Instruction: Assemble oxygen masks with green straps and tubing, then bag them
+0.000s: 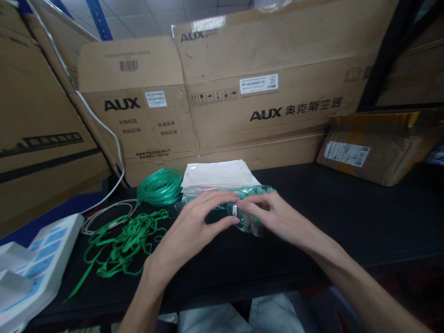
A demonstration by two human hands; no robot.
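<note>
Power strip [65, 245], white with blue panels, at the far left edge; a white cord [117, 143] runs down to it. Next, a loose tangle of flat green bands [128, 245], one end trailing toward the strip. Just behind the tangle, a coil of clear green tubing [160, 187]. Behind that, a cardboard panel [180, 134] marked AUX, with a wider carton [225, 120] adjoining on its right.

Left hand [192, 219] past the bands: thumb and forefinger well parted, tips at the lower and upper ends of a small silver strip [235, 210]; cannot tell whether they grip it. Strip sits on a clear greenish plastic piece [245, 224], which lies between the hands, just in front of a white packet [218, 174].

Right hand [282, 219]: thumb and forefinger nearly closed, tips beside the strip, other fingers curled around the plastic piece, holding it. Black tabletop [347, 222] beyond; at its right, a taped cardboard box [378, 162] bearing a white label.
</note>
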